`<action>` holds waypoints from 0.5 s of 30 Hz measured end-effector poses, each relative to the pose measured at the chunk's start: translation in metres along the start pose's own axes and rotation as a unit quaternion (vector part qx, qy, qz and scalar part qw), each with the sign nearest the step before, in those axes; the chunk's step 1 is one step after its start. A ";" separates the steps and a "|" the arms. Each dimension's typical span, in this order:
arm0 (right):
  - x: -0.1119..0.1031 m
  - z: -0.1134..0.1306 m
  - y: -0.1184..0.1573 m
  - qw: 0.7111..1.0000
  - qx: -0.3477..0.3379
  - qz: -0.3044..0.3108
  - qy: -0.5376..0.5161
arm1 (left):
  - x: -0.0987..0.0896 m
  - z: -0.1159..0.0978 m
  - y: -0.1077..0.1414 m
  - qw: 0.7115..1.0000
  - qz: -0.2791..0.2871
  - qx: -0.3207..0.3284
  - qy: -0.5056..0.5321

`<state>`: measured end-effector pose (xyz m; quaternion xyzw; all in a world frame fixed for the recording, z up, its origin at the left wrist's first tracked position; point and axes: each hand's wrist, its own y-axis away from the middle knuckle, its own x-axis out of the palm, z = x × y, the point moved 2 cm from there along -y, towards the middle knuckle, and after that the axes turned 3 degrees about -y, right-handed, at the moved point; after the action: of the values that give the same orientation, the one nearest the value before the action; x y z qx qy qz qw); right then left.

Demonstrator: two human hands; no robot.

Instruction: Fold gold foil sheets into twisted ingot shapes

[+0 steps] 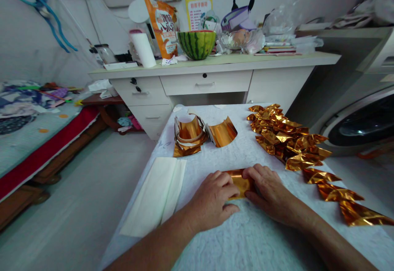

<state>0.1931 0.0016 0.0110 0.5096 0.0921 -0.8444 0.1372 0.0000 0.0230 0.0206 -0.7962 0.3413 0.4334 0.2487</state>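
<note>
A shiny gold foil sheet (238,184) lies near the middle of the cloth-covered table, between my two hands. My left hand (215,199) rests on its left end, fingers curled over the foil and thumb apart. At the right end, my right hand (266,191) has its fingers and thumb closed around the foil. Behind them stands a loose coil of gold foil (188,133), and beside it is a curved stack of foil sheets (223,132). Several twisted gold foil pieces (285,137) form a pile along the right side.
White paper sheets (156,195) lie at the table's left. Beyond the table (246,242) is a white desk (206,83) with a watermelon half (197,44), an orange bag and a paper roll. A washing machine (366,111) stands right, a bed (40,131) left.
</note>
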 end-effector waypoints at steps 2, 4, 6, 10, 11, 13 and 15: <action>-0.002 0.001 0.000 1.000 0.006 -0.005 0.001 | 0.003 0.001 -0.001 1.000 0.016 -0.001 0.004; -0.004 0.000 0.001 1.000 0.010 -0.007 0.002 | 0.005 0.003 -0.001 1.000 0.021 -0.012 0.012; -0.007 -0.003 0.001 1.000 0.013 -0.006 0.005 | 0.005 0.005 -0.002 0.999 0.020 -0.018 0.018; -0.014 -0.013 0.003 1.000 0.021 0.003 0.006 | 0.005 0.006 -0.002 1.000 0.009 -0.013 0.022; -0.016 -0.014 0.003 1.000 0.018 0.003 0.003 | 0.005 0.007 -0.001 1.000 0.007 -0.009 0.020; -0.020 -0.014 0.003 1.000 0.001 -0.007 -0.013 | 0.005 0.008 0.000 1.000 0.001 0.002 0.011; -0.025 -0.009 0.003 0.998 -0.023 -0.025 -0.043 | 0.005 0.008 0.001 1.000 -0.006 0.019 -0.005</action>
<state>0.2133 0.0050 0.0290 0.4667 0.1179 -0.8666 0.1316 -0.0034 0.0261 0.0120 -0.7912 0.3434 0.4292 0.2682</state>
